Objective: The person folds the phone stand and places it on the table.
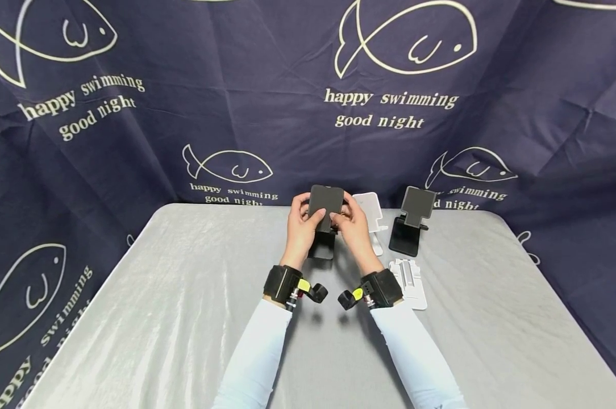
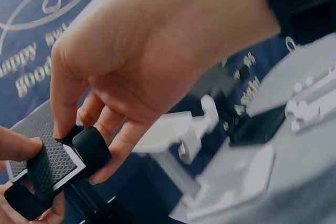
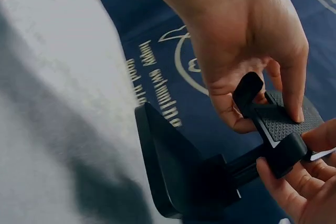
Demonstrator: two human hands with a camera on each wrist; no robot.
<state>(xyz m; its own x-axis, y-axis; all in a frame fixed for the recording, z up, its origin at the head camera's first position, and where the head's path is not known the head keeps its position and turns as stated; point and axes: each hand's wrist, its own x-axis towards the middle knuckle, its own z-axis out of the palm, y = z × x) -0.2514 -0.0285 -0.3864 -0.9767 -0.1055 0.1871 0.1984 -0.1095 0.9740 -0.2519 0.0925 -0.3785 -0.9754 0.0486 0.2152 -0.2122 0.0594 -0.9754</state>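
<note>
In the head view a black foldable phone stand (image 1: 326,199) is held between both hands, its dark base (image 1: 322,250) hanging below the plate. My left hand (image 1: 299,232) grips the plate's left side, with the thumb on its face and fingers behind. On the right side my right hand (image 1: 356,228) grips it the same way, its thumb close to the other. The left wrist view shows the textured pad (image 2: 55,163) under the thumbs and a curved black lip (image 2: 92,148) beside the right fingers. In the right wrist view, the stand's slim stem (image 3: 244,171) joins the base.
A white phone stand (image 1: 370,209) stands just behind my right hand. Farther right is another black phone stand (image 1: 416,210), upright on its base. A folded white stand (image 1: 411,287) lies nearer, beside the right wrist strap. A grey cloth covers the table (image 1: 185,307); a navy curtain (image 1: 287,113) hangs behind.
</note>
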